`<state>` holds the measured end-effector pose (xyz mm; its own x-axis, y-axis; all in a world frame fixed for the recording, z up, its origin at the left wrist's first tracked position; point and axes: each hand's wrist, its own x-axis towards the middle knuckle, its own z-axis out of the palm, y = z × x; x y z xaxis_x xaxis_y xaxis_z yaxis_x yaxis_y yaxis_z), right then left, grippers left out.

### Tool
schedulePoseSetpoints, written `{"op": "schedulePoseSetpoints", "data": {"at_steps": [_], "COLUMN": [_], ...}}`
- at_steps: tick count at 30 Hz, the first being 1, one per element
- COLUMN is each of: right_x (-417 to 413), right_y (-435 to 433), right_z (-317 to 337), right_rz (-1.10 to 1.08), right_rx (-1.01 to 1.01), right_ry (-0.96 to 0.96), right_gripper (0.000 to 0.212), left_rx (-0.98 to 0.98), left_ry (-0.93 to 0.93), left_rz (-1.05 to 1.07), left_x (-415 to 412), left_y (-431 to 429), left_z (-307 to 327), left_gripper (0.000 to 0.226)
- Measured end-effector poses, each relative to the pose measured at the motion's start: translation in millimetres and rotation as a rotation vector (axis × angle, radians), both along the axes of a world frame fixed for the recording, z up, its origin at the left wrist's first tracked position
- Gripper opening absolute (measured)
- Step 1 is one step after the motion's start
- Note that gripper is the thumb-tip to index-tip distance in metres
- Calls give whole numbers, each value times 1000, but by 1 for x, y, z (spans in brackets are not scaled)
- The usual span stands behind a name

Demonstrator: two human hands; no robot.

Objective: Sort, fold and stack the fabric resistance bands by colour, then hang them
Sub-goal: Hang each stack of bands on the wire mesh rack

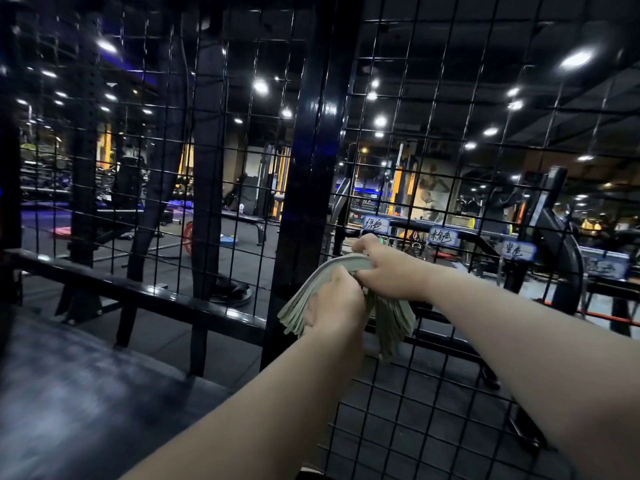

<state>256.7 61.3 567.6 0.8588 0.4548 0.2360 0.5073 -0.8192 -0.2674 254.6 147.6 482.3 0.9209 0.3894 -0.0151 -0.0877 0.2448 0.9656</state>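
Close against the wire grid panel, low on its left edge: the green bands, folded into one thick pale bundle, bent over at the top with layered ends fanning down on both sides. Clamped by both hands. Left hand wrapped over the bundle's left half, fingers curled down into the layers. Right hand on the crown of the fold, fingers curled tight and pinching the upper layers. Impossible to tell whether the bundle rests on any hook of the grid or only in the hands.

On the grid just above the bundle, a small blue-edged label with handwriting; further right along the same grid, a second label and a third label, each a little lower in view.

Directly left of the grid, touching its edge, a broad glossy black post. Left of that, another mesh section above a black rail. Lower left, well clear of the grid, a dark blurred desk.

Behind the mesh, dim gym floor, a red weight plate, machines, bright ceiling lamps.
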Motion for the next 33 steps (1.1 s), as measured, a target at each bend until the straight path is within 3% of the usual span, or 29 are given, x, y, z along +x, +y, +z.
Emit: {"op": "schedulePoseSetpoints", "data": {"at_steps": [2, 5, 10, 16, 19, 23, 27, 33], "right_x": [1, -1, 1, 10, 10, 13, 14, 14], "right_y": [0, 5, 10, 9, 9, 9, 9, 8], "right_z": [-3, -4, 2, 11, 13, 11, 13, 8], "right_rz": [-4, -30, -38, -46, -15, -5, -1, -25], "right_rx": [-62, -159, -250, -265, -244, -237, -257, -271], "right_ry": [-56, -107, -235, -289, -298, -318, -356, -341], "right_gripper": [29, 17, 20, 26, 44, 45, 43, 49], "left_rx": [-10, -17, 178, 339, 397, 431, 533, 653], "left_ry": [22, -49, -235, -284, -327, -351, -189, -124], "left_rz": [1, 10, 214, 224, 258, 404, 401, 309], "left_x": [-20, -44, -33, -12, -5, 8, 4, -2], "left_y": [7, 2, 4, 11, 7, -4, -4, -6], "left_z": [11, 22, 4, -5, -4, -2, 0, 2], "left_gripper": [61, 33, 18, 20, 14, 19, 28, 30]}}
